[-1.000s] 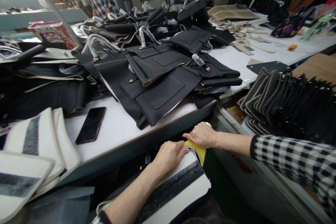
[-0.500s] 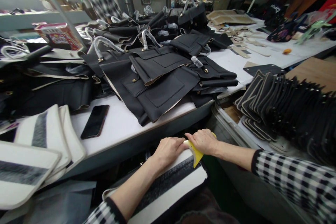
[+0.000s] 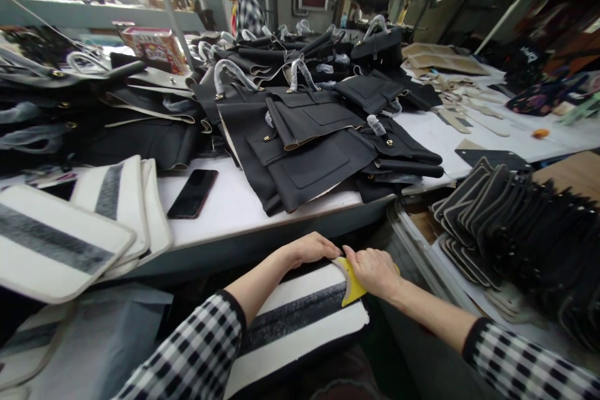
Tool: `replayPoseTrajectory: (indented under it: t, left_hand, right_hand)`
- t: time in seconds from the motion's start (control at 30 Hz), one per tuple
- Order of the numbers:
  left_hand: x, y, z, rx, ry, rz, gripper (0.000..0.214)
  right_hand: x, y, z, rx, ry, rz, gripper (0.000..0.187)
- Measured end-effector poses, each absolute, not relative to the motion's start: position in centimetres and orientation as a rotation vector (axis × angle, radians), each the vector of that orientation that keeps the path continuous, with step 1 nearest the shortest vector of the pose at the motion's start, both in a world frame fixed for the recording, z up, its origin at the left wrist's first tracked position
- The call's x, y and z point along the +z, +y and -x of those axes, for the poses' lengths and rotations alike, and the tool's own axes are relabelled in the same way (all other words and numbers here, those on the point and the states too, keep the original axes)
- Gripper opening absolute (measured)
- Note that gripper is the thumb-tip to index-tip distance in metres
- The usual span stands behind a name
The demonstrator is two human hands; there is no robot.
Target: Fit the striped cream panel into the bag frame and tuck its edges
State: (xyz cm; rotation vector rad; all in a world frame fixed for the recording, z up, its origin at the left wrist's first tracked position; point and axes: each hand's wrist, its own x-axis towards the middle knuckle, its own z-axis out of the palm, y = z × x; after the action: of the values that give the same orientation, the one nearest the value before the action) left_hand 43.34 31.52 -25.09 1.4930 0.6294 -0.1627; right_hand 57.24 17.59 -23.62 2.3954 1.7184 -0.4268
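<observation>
A white padded panel (image 3: 300, 331) with a dark stripe lies in front of me, below the table edge. My left hand (image 3: 312, 249) rests on its far edge, fingers curled down onto it. My right hand (image 3: 375, 272) is closed on a yellow scraper (image 3: 352, 284) and presses it against the panel's far right corner. The two hands nearly touch. Both sleeves are black-and-white check.
A white table (image 3: 229, 206) carries a heap of black bag parts (image 3: 304, 137) and a black phone (image 3: 192, 194). More white striped panels (image 3: 70, 225) are stacked at left. A row of black pieces (image 3: 515, 219) stands at right. Another person (image 3: 241, 3) stands far behind.
The view has swung up and to the left, so the table's things sit further right. My hands stay on the panel's far corner, with the scraper shifted slightly along the edge.
</observation>
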Motion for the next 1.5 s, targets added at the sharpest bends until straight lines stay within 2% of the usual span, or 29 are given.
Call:
replayPoseTrajectory:
  t: [0.23,0.3,0.43,0.5,0.57,0.63,0.7,0.77,0.93,1.07,1.17,1.27,1.5]
  left_hand:
    - [-26.4,31.8,-43.7,-0.144,0.656,-1.391,0.027]
    - [-26.5,31.9,-43.6,-0.141,0.658,-1.364,0.029]
    - [-26.4,32.1,-43.3,-0.152,0.673,-1.326,0.034]
    - [-26.4,32.1,-43.3,-0.154,0.672,-1.325,0.035]
    - [-26.5,32.1,-43.4,-0.15,0.664,-1.338,0.035]
    - [-26.7,32.1,-43.5,-0.144,0.658,-1.36,0.037]
    - [-26.8,32.1,-43.6,-0.144,0.654,-1.383,0.038]
    - [-26.9,32.1,-43.6,-0.148,0.647,-1.401,0.04]
    - [-26.8,32.2,-43.7,-0.175,0.599,-1.444,0.038]
    - [-26.8,32.4,-43.7,-0.178,0.593,-1.55,0.035]
    - [-26.9,32.6,-43.8,-0.181,0.59,-1.647,0.031]
    - [-26.9,32.4,-43.8,-0.196,0.589,-1.7,0.029]
    - [-26.1,31.5,-43.7,-0.239,0.627,-1.79,0.039]
  right_hand:
    - [-24.4,17.4,-57.3,-0.55,1.681,-2.498,0.07]
    - [-24.9,16.8,-57.6,-0.679,1.688,-2.547,0.069]
    - [-25.8,14.9,-58.2,-1.098,1.595,-2.653,0.078]
    - [-25.8,14.1,-58.4,-1.58,1.45,-2.801,0.08]
    - [-25.7,13.7,-58.4,-2.357,1.151,-2.901,0.08]
    - [-25.7,13.8,-58.4,-3.076,0.793,-2.752,0.076]
    - [-26.0,14.2,-58.1,-3.338,0.704,-2.619,0.075]
    - [-26.6,14.7,-57.6,-3.288,0.696,-2.722,0.069]
    - [-28.6,15.8,-56.4,-2.62,0.839,-3.213,0.047]
    - [-29.1,16.4,-56.2,-2.142,1.391,-3.18,0.046]
    - [-28.9,16.6,-56.3,-1.9,1.61,-3.134,0.043]
    - [-28.6,16.3,-56.1,-1.84,1.642,-3.122,0.043]
    - [-28.0,14.2,-54.8,-2.076,1.439,-3.226,0.054]
